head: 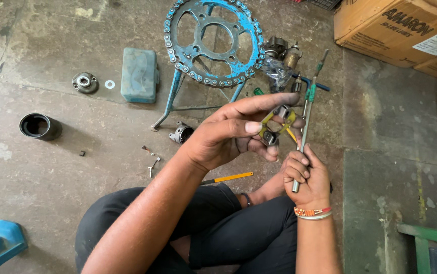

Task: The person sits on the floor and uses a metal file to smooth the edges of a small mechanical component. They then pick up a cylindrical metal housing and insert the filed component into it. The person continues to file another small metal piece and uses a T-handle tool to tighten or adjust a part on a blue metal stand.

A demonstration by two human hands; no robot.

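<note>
The person is sitting cross-legged on the concrete floor (51,203) and working on a small metal part with yellow wires (278,123), held up near the centre of the frame. The left hand (231,133) is curling around it, thumb and fingers pinching it from the left, with the index finger stretching out above it toward the upper right. The right hand (307,175) is closing in a fist around the lower end of a long slim tool with a green grip (308,104), whose shaft is rising steeply toward the upper right of the frame and passing just beside the part's right edge.

To do this step well, it seems wise for the left hand to be keeping the part steady and turned so its working face is showing, while the right hand is guiding the tool shaft with small, controlled movements, staying clear of the yellow wires.

The part is lying between the two hands, touching the left fingers, just above the right fist. Behind it, at upper centre, a blue sprocket with a chain (213,43) is standing on a blue stand. A blue-green case (139,75) is lying at upper left, and a black cylinder (39,126) is sitting at far left.
</note>
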